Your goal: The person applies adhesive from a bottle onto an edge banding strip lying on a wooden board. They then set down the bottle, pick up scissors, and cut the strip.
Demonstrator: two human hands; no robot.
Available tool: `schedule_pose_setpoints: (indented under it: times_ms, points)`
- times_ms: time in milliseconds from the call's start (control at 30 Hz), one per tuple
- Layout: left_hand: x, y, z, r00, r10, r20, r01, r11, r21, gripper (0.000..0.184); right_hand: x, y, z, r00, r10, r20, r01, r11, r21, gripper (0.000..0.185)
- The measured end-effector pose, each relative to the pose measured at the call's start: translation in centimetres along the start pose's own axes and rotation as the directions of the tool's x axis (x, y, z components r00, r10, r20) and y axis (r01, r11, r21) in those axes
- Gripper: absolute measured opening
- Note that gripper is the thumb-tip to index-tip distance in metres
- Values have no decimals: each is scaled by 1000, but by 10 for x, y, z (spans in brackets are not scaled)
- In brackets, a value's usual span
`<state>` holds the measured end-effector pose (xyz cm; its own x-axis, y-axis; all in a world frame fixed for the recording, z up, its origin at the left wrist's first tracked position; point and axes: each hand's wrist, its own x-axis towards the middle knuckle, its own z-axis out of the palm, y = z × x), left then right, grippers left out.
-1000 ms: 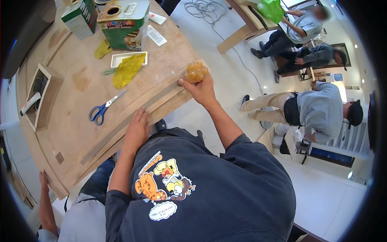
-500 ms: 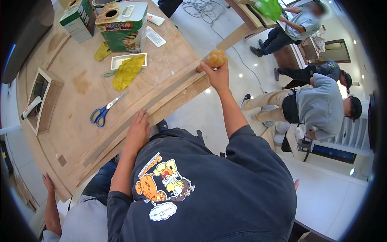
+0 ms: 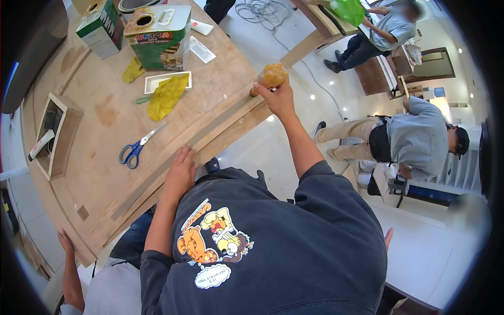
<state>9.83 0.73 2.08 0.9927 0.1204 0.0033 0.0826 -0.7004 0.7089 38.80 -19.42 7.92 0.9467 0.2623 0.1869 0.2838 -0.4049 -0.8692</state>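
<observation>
My right hand (image 3: 278, 98) is closed around an amber, translucent bottle (image 3: 273, 75), its narrow dark end pointing down at the far end of a grey strip (image 3: 223, 116). Whether that end touches the strip I cannot tell. The strip runs along a long wooden board (image 3: 212, 134) at the near edge of the table. My left hand (image 3: 181, 170) lies on this board beside the strip, fingers stretched out and holding nothing. Left of it on the tabletop rest blue-handled scissors (image 3: 137, 148), blades slightly apart.
On the wooden table (image 3: 100, 152) stand a contact cement can (image 3: 160, 44) and a green-white can (image 3: 100, 32). A yellow glove (image 3: 168, 97) drapes over a white tray (image 3: 152, 83). A wooden box (image 3: 65, 134) holds a tube (image 3: 41, 145). A co-worker's hand (image 3: 65, 241) touches the table corner.
My right hand and the bottle have shifted slightly left and down, back along the strip. My left hand stays in place. A dark-clothed person in the background is no longer visible.
</observation>
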Motion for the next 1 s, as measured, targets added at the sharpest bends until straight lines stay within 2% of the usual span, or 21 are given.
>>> schedule_pose_setpoints:
  times_ms: [167, 267, 367, 467, 567, 667, 767, 867, 967, 1000]
  points:
    - [-1, -5, -4, 1000, -5, 4, 5, 1000, -24, 41, 9, 22, -9, 998, 31, -46, -34, 997, -65, 56]
    - [-2, -5, -5, 1000, -4, -15, 4, 1000, -28, 39, 0, 26, -12, 998, -37, -60, 39, 999, 36, 55]
    - [-4, -6, -5, 1000, -14, -9, 14, 1000, -17, 39, 4, 28, -16, 994, 43, -104, -42, 999, 14, 54]
    - [-2, -4, -9, 1000, -24, 0, 24, 999, -28, 38, -4, 22, -10, 1000, -7, -23, 9, 995, 101, 52]
    - [-2, -5, -8, 1000, -1, 2, 1, 999, -42, 38, 1, 23, -10, 996, 0, -88, 4, 999, 47, 51]
    - [-2, -6, -10, 1000, 5, 23, -4, 1000, -29, 36, 3, 18, -3, 997, 3, -82, 3, 998, 67, 51]
    - [-5, -5, -12, 1000, -9, 12, 9, 1000, -28, 35, -23, -11, 11, 997, 72, 39, -73, 997, 26, 53]
    - [-14, -9, -15, 1000, -9, -7, 9, 1000, -7, 36, -32, -13, 10, 999, 35, 24, -35, 999, 0, 56]
    - [-23, -10, -22, 999, -14, -35, 16, 998, 64, 37, -12, 16, 6, 996, 70, -47, -66, 993, 98, 58]
    - [-25, -11, -23, 999, -9, -45, 13, 997, 75, 36, -17, 8, 10, 997, 74, -18, -72, 995, 68, 57]
